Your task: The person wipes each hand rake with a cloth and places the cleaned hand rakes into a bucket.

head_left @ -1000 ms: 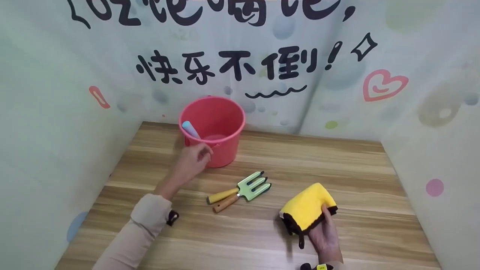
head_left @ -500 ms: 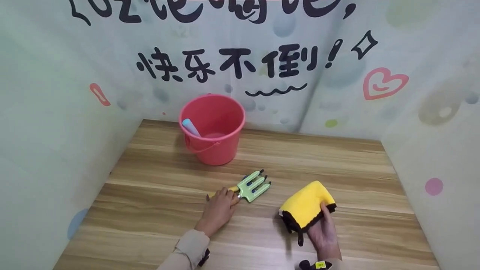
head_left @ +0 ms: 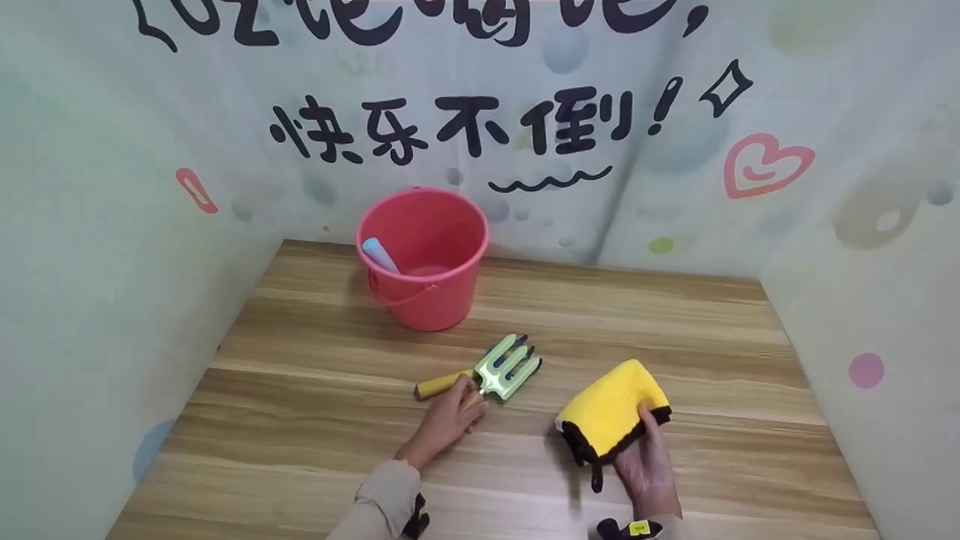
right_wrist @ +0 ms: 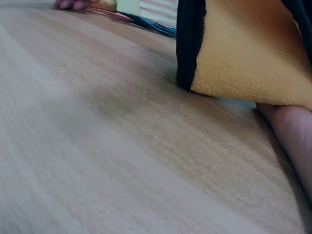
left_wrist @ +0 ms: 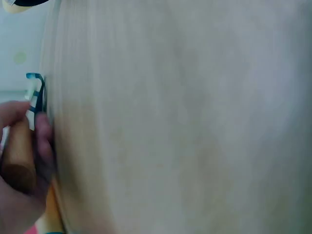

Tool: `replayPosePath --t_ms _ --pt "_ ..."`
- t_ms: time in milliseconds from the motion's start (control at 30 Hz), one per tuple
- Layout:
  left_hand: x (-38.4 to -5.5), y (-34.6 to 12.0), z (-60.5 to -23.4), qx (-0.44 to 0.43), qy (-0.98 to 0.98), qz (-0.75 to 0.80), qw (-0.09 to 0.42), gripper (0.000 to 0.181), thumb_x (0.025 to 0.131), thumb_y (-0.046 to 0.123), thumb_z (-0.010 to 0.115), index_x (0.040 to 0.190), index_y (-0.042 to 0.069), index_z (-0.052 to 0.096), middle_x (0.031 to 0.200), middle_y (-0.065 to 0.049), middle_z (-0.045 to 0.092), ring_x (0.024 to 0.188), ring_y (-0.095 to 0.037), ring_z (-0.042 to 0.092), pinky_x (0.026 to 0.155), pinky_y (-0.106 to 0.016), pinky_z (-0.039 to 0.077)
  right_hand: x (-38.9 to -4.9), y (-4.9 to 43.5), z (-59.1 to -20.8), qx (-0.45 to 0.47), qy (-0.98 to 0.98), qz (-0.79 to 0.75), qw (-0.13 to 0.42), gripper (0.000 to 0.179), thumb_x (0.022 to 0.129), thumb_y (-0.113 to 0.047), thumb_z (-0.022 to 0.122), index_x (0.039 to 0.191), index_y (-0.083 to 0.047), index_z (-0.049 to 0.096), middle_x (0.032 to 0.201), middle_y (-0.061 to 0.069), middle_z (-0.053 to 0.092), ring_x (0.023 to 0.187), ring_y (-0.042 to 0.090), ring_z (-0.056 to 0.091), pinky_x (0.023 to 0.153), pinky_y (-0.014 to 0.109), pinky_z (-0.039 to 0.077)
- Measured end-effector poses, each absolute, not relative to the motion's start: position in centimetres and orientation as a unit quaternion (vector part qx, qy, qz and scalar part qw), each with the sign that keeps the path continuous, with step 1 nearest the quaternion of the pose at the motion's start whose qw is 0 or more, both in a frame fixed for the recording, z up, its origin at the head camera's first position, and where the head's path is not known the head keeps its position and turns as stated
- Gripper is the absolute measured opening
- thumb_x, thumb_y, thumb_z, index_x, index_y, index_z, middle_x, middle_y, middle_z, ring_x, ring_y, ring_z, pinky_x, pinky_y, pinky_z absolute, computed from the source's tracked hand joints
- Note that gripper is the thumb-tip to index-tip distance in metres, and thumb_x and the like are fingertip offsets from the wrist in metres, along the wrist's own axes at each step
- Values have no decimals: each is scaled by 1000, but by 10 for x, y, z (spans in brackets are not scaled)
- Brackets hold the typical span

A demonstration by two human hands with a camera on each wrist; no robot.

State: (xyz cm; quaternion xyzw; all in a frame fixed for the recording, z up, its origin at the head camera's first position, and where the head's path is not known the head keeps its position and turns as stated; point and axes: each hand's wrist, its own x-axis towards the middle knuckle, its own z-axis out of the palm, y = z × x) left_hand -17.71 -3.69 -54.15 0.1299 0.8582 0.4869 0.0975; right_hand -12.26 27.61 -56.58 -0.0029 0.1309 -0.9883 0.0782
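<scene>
My left hand grips the wooden handle of a pale green, three-tined garden hand fork. Thumb and fingers wrap that handle in the left wrist view. A second tool with a yellow handle lies beneath the fork on the table; most of its head is hidden, with bits of dark blue showing between the tines. Over at the right, my right hand holds a folded yellow cloth with black edging and a hanging loop, thumb on top. The cloth fills the upper right of the right wrist view.
A red bucket stands behind the tools near the back wall, its handle hanging down in front. Inside leans a light blue and lilac stick-shaped object. Printed fabric walls border the wooden table at the back and sides.
My left hand has come from the bucket's front down to the tools and now grips the fork's wooden handle; the fork has shifted slightly. My right hand keeps the cloth almost in place.
</scene>
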Motion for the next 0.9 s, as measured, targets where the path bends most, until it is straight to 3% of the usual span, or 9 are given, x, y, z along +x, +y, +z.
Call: replayPosePath --t_ms 200,300,467,667,767,900 --pt "-173 -27 -547 103 761 616 178 33 92 23 59 113 9 39 66 -5 58 41 -9 49 34 -21 43 -126 264 -558 112 271 -956 6 16 95 -1 42 105 -8 51 96 4 64 90 16 63 83 29 53" --pt "-170 -17 -546 101 754 620 193 32 91 23 60 112 11 38 64 -3 56 38 -8 45 32 -20 39 -131 252 -553 186 405 -894 -45 21 86 7 51 102 -7 50 88 -2 63 82 10 62 78 23 53" --pt "-164 5 -549 108 758 617 182 30 90 24 60 109 14 39 74 -6 61 37 -8 42 31 -20 37 -141 232 -549 245 592 -761 -102 39 78 6 59 115 1 48 86 -8 57 78 4 55 74 16 48" --pt "-162 22 -554 126 791 584 128 28 89 27 61 108 16 45 103 -9 59 37 -7 43 32 -22 39 -143 220 -548 196 670 -710 -90 41 75 8 59 115 10 51 88 -5 57 78 2 53 73 15 45" --pt "-162 26 -555 130 801 573 113 26 89 26 62 108 16 48 85 -5 60 34 -5 43 31 -23 39 -144 213 -549 165 684 -707 -72 40 76 8 61 115 11 51 89 -4 59 78 2 55 74 16 47" --pt "-163 28 -557 135 807 566 103 22 88 24 61 107 16 51 61 2 52 32 -4 41 29 -24 38 -148 201 -550 154 708 -685 -78 40 75 2 70 111 9 54 89 1 61 78 3 57 74 18 49"
